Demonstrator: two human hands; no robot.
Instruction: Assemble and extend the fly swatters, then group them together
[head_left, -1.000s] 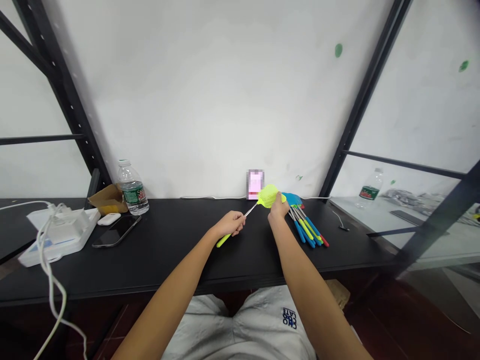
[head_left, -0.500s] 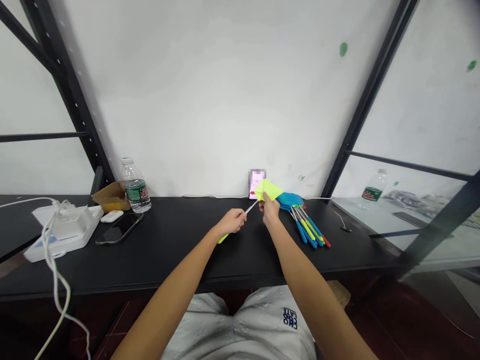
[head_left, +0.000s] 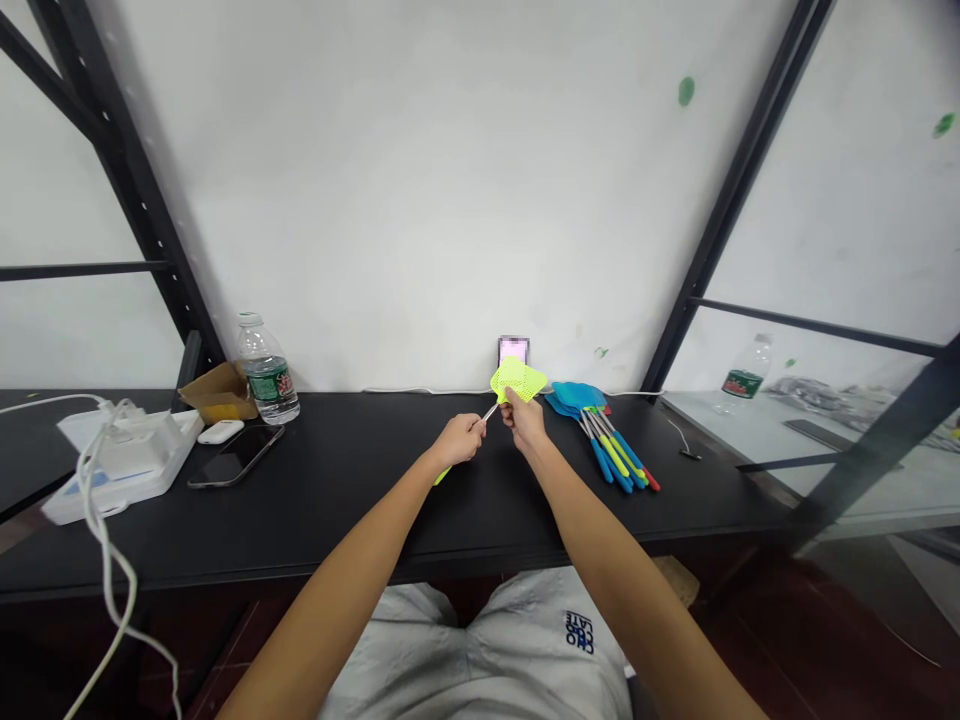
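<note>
Seated person at a black table, seen from the head, with both forearms reaching to the far side. The left hand (head_left: 459, 440) is closed around the thin metal shaft (head_left: 491, 411) of a lime-green swatter (head_left: 516, 380), and the shaft's yellow grip (head_left: 442, 477) juts out toward the near left. The right hand (head_left: 526, 422) pinches the lower edge of the mesh head between thumb and fingers; the fingers hide part of the contact, so how firm the pinch is seems hard to judge. The swatter is held off the table, its head level with the far edge and just in front of a small pink-screened device (head_left: 514, 351).

Recent change: the right hand and the swatter's head have shifted left, narrowing the gap between the hands, and the mesh now faces the camera more openly.

To the right lies a bundle of swatters (head_left: 609, 452) with blue heads and mixed-colour grips, not touched by either hand. At far left stand a water bottle (head_left: 266, 375) and a cardboard piece (head_left: 211, 392). A smartphone (head_left: 236, 455), an earbud case (head_left: 221, 431) and a white power strip (head_left: 124, 462) lie near them.
</note>
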